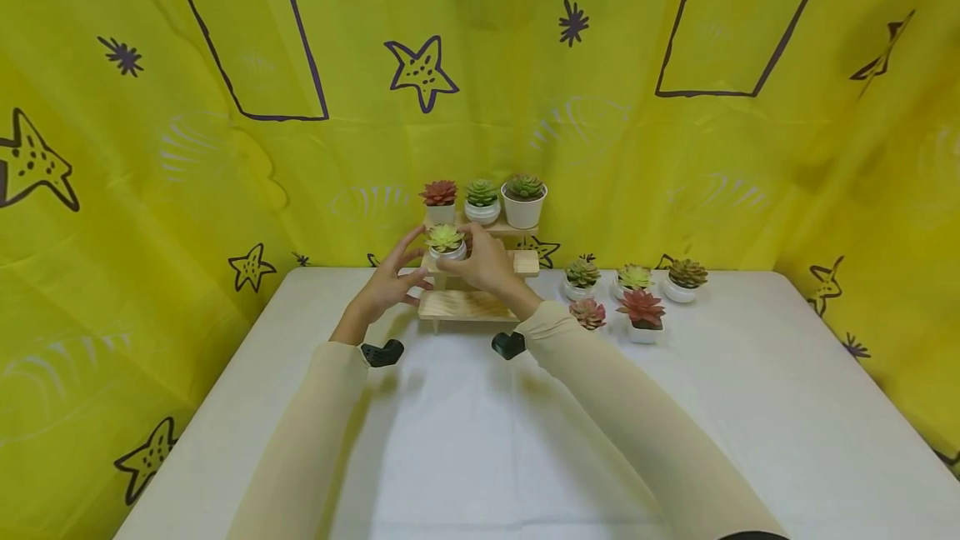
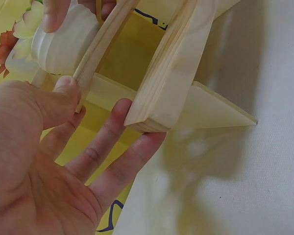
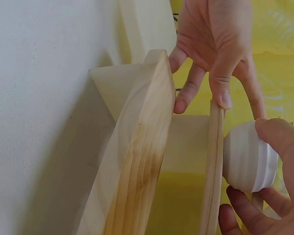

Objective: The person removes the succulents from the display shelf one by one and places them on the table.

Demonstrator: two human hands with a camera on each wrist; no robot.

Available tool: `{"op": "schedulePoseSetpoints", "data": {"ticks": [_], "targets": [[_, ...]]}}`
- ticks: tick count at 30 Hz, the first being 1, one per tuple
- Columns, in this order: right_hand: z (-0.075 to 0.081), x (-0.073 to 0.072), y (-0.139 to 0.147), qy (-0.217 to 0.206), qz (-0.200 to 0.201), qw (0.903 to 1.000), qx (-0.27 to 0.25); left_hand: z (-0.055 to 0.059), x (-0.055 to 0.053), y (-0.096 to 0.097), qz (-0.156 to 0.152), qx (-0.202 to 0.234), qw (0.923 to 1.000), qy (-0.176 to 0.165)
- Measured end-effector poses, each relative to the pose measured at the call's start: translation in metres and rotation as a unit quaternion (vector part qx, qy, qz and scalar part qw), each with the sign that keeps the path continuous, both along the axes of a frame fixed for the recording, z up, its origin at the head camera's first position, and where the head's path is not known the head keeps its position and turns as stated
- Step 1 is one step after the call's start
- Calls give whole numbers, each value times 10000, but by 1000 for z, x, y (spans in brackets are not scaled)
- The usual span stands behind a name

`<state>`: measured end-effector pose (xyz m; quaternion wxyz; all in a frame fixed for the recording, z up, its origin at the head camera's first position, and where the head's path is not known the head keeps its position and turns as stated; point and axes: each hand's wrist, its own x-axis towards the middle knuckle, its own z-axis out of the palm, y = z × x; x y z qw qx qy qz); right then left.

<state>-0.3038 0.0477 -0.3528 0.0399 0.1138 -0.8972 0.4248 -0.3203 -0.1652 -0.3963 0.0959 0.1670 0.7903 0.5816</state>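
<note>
My right hand (image 1: pixel 489 262) grips a white round pot (image 3: pixel 246 156) holding a yellow-green succulent (image 1: pixel 445 237), at the left end of the middle step of a wooden tiered stand (image 1: pixel 468 305). In the right wrist view, the pot's base is right at the board, thumb on one side and fingers on the other. My left hand (image 1: pixel 384 286) is spread along the stand's left side. Its thumb touches the end of the middle board (image 2: pixel 100 58), and other fingertips meet the lower board (image 2: pixel 161 88), as the left wrist view shows.
On the top step stand a red succulent (image 1: pixel 439 192), a green one (image 1: pixel 482 201) and a larger green one in a white pot (image 1: pixel 523 208). Several more potted succulents, including a red one (image 1: pixel 642 311), stand right of the stand on the white table (image 1: pixel 465 440). A yellow curtain (image 1: pixel 487 132) hangs behind.
</note>
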Motion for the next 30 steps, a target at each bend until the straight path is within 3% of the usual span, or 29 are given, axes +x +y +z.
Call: {"op": "schedulePoseSetpoints", "data": {"ticks": [18, 30], "targets": [[-1, -1, -1, 36, -20, 10000, -37, 1, 1, -1, -53, 54, 10000, 24], [0, -1, 2, 269, -136, 9993, 232, 0, 0, -1, -94, 64, 9999, 37]]}}
